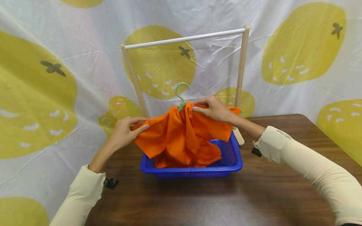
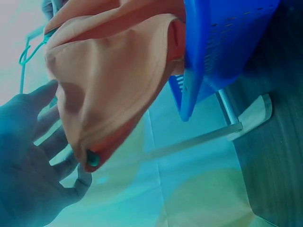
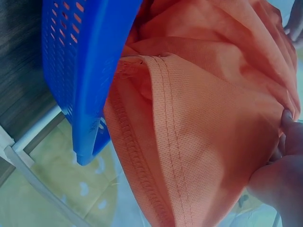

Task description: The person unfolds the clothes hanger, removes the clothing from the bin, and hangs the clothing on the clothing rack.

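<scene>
An orange T-shirt [image 1: 181,138] hangs bunched in the middle on a light green hanger [image 1: 182,91], whose hook stands up above the collar. My left hand [image 1: 127,131] holds the shoulder and sleeve at the left, thumb in front. In the left wrist view a green hanger tip [image 2: 92,158] shows inside that sleeve opening. With thumb and fingers, my right hand [image 1: 213,108] pinches the cloth just right of the hook. The shirt's lower part lies in a blue plastic basket [image 1: 192,170]. Cloth hides most of the hanger's bar.
Behind the basket stands a rack with wooden posts [image 1: 241,67] and a white top rail [image 1: 183,39]. One rack foot [image 1: 238,136] shows right of the basket. All stand on a brown wooden table [image 1: 215,201], before a lemon-print curtain [image 1: 93,72].
</scene>
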The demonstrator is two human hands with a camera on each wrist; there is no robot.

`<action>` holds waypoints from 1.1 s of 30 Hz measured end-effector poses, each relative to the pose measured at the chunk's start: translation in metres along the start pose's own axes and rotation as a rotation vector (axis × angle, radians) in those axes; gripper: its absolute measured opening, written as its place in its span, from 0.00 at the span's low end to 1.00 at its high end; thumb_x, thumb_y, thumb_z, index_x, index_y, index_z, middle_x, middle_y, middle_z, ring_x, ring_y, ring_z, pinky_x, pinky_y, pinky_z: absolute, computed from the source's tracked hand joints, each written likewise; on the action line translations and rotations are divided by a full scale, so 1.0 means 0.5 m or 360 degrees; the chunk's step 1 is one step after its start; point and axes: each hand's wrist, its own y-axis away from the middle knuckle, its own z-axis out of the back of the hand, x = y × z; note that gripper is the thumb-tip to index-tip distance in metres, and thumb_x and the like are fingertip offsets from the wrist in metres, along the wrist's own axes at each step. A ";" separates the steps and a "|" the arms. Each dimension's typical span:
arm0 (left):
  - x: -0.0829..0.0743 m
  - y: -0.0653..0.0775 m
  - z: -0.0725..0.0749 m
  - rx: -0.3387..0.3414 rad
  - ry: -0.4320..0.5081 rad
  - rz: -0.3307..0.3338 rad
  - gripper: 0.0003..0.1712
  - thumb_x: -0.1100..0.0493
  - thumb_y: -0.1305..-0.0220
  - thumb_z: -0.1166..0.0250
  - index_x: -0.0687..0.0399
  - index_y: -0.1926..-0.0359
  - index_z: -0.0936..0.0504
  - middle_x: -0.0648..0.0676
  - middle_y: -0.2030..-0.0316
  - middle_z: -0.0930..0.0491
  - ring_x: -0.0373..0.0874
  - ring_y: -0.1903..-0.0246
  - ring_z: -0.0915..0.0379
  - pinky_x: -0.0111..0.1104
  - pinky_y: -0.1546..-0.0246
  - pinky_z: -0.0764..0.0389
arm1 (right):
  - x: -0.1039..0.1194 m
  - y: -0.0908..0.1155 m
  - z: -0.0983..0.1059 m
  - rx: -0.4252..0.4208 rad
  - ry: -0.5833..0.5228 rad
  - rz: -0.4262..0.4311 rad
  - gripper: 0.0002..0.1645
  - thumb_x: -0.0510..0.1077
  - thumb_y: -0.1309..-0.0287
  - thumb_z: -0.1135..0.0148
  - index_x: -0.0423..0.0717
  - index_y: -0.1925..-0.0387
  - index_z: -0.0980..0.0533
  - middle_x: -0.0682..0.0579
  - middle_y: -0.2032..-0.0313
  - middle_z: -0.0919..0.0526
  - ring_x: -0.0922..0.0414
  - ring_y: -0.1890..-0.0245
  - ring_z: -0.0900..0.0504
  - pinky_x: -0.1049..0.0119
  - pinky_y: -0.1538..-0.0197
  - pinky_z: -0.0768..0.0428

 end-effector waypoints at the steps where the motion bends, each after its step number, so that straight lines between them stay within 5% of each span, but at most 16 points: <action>1: 0.001 0.002 0.001 0.0000 -0.0003 -0.0014 0.18 0.49 0.31 0.28 0.51 0.45 0.10 0.56 0.54 0.11 0.47 0.68 0.24 0.37 0.70 0.27 | 0.000 -0.001 0.000 0.0000 0.0001 0.0005 0.13 0.46 0.32 0.30 0.48 0.50 0.11 0.50 0.61 0.08 0.61 0.81 0.35 0.68 0.72 0.36; 8: 0.004 0.007 -0.002 -0.0066 0.0056 -0.0092 0.10 0.58 0.30 0.30 0.57 0.53 0.10 0.55 0.61 0.10 0.44 0.73 0.26 0.33 0.69 0.27 | 0.004 -0.004 0.002 0.0010 -0.0007 -0.0019 0.14 0.47 0.32 0.30 0.48 0.50 0.11 0.51 0.60 0.08 0.61 0.79 0.31 0.67 0.71 0.33; 14: -0.004 -0.004 -0.002 -0.0214 0.0127 -0.0121 0.08 0.61 0.30 0.30 0.59 0.55 0.10 0.55 0.65 0.10 0.42 0.78 0.30 0.27 0.76 0.33 | 0.011 -0.012 0.013 -0.0060 -0.0031 -0.0045 0.16 0.46 0.33 0.29 0.45 0.48 0.13 0.49 0.54 0.09 0.56 0.60 0.14 0.64 0.57 0.21; 19: -0.012 -0.025 0.006 -0.0283 0.0136 -0.0085 0.09 0.60 0.30 0.30 0.61 0.54 0.11 0.58 0.64 0.10 0.43 0.81 0.33 0.28 0.79 0.37 | 0.014 -0.007 0.034 -0.0320 -0.0106 0.0077 0.18 0.39 0.36 0.27 0.43 0.45 0.15 0.47 0.49 0.11 0.52 0.45 0.15 0.57 0.42 0.20; 24: -0.020 -0.064 0.022 -0.0348 0.0151 -0.0102 0.11 0.61 0.29 0.31 0.66 0.54 0.11 0.63 0.61 0.11 0.48 0.72 0.23 0.23 0.72 0.32 | 0.024 0.008 0.067 -0.0547 -0.0024 0.0202 0.18 0.36 0.38 0.27 0.43 0.45 0.15 0.48 0.49 0.12 0.50 0.47 0.15 0.59 0.43 0.22; 30: -0.028 -0.108 0.050 -0.0446 0.0073 -0.0108 0.12 0.60 0.29 0.31 0.66 0.53 0.11 0.64 0.59 0.11 0.41 0.83 0.37 0.26 0.81 0.39 | 0.019 0.039 0.087 -0.0413 0.0068 0.0185 0.18 0.37 0.37 0.28 0.44 0.45 0.15 0.51 0.50 0.11 0.50 0.53 0.14 0.58 0.50 0.21; 33: -0.036 -0.135 0.063 -0.0507 0.0025 -0.0117 0.12 0.60 0.30 0.30 0.67 0.54 0.11 0.64 0.58 0.11 0.45 0.79 0.31 0.27 0.77 0.38 | 0.009 0.056 0.085 -0.0274 0.0104 0.0154 0.17 0.37 0.35 0.29 0.43 0.45 0.15 0.49 0.51 0.11 0.50 0.55 0.13 0.57 0.53 0.19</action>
